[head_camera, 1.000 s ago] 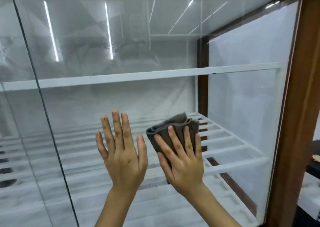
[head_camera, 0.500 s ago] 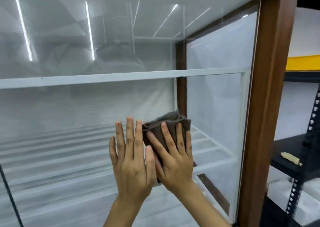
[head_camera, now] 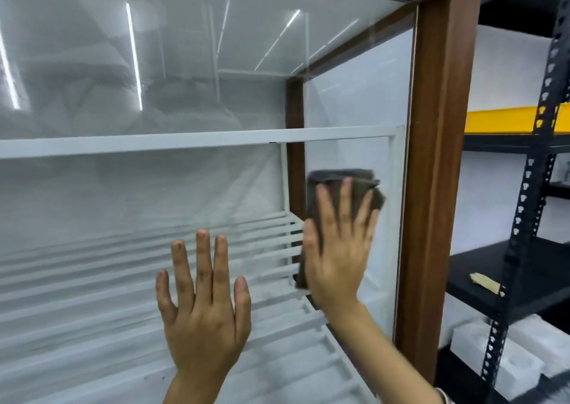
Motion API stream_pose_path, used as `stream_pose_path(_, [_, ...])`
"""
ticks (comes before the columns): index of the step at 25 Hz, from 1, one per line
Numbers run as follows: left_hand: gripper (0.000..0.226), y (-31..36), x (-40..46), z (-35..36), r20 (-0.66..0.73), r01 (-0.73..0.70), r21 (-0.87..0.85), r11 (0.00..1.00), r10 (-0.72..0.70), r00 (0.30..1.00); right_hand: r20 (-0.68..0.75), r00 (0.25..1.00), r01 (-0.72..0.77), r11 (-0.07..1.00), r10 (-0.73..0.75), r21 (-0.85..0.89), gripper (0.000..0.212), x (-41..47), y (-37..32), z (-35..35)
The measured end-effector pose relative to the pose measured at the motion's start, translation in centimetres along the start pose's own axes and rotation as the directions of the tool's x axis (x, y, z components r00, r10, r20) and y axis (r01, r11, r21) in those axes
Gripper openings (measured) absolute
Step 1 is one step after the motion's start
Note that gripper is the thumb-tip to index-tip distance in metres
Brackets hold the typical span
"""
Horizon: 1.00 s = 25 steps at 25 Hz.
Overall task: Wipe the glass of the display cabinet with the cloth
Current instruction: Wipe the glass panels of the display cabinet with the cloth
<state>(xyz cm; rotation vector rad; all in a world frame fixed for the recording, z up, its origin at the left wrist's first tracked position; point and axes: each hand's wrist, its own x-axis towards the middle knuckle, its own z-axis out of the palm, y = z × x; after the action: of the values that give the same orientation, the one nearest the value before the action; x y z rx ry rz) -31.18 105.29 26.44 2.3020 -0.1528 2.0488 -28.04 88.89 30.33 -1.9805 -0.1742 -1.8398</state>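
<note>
The right hand (head_camera: 337, 249) presses the folded grey cloth (head_camera: 345, 187) flat against the glass (head_camera: 185, 64) with fingers spread, close to the brown wooden frame (head_camera: 438, 156). The left hand (head_camera: 203, 308) lies open and spread on the pane, holding nothing. The bare palm may well leave fresh prints on the glass (undoing the wiping). Nothing pinches the cloth, so easing the pressure could let it slip, and a further rightward sweep could knock the knuckles on the frame.
</note>
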Motion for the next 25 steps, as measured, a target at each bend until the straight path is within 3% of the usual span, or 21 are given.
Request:
stream_pose_path(2, [0.054,-0.1,0.0,0.0,-0.003,0.0,-0.012,1.0,0.0,1.0,0.132,0.965,0.227,0.974,-0.225,-0.006,0.051,-5.4,0.5,-0.4])
stream_pose_path(3, [0.054,-0.2,0.1,0.0,-0.006,0.002,-0.023,1.0,-0.002,1.0,0.185,0.947,0.272,0.962,-0.263,-0.022,0.052,-8.0,1.8,-1.0])
stream_pose_path(5, [0.053,0.0,0.1,-0.2,-0.009,0.025,-0.067,0.997,-0.026,1.0,0.225,0.96,0.182,0.982,-0.166,-0.052,0.053,-10.8,5.3,-2.5])
stream_pose_path(7, [0.053,1.0,-0.5,-0.6,0.008,0.103,-0.148,0.984,-0.103,0.995,0.219,0.975,-0.02,0.997,0.035,-0.071,0.053,-9.7,7.8,-3.5])
stream_pose_path(9, [0.054,2.6,-2.1,-0.8,0.048,0.159,-0.198,0.967,-0.152,0.987,0.157,0.97,-0.181,0.982,0.188,-0.055,0.054,-6.4,7.7,-3.2])
stream_pose_path(11, [0.054,3.9,-3.7,-0.6,0.083,0.119,-0.198,0.973,-0.104,0.991,0.097,0.972,-0.216,0.976,0.215,0.005,0.052,-5.0,4.8,-2.0])
stream_pose_path(13, [0.055,4.2,-4.6,-0.2,0.096,0.075,-0.166,0.983,-0.06,0.994,0.16,0.987,-0.025,0.998,0.016,0.055,0.051,-8.6,3.0,-1.3])
stream_pose_path(15, [0.056,3.9,-4.8,0.1,0.093,0.053,-0.131,0.99,-0.041,0.995,0.273,0.938,0.214,0.977,-0.213,0.028,0.051,-14.8,4.9,-2.3])
stream_pose_path(16, [0.056,3.7,-5.0,0.2,0.088,0.044,-0.119,0.992,-0.034,0.996,0.308,0.922,0.253,0.967,-0.235,-0.019,0.051,-17.1,7.3,-3.1])
stream_pose_path(20, [0.054,3.6,-6.0,0.7,0.081,0.03,-0.068,0.997,-0.024,0.996,0.303,0.952,0.093,0.985,-0.045,-0.146,0.052,-17.3,13.2,-4.4])
stream_pose_path(23, [0.054,3.9,-7.9,0.7,0.11,0.035,-0.083,0.996,-0.026,0.994,0.184,0.976,-0.108,0.993,0.113,-0.042,0.051,-13.6,9.2,-2.9])
stream_pose_path(25, [0.055,3.7,-8.7,0.4,0.123,0.025,-0.086,0.996,-0.015,0.992,0.13,0.986,-0.104,0.994,0.1,0.026,0.051,-12.0,4.9,-1.5])
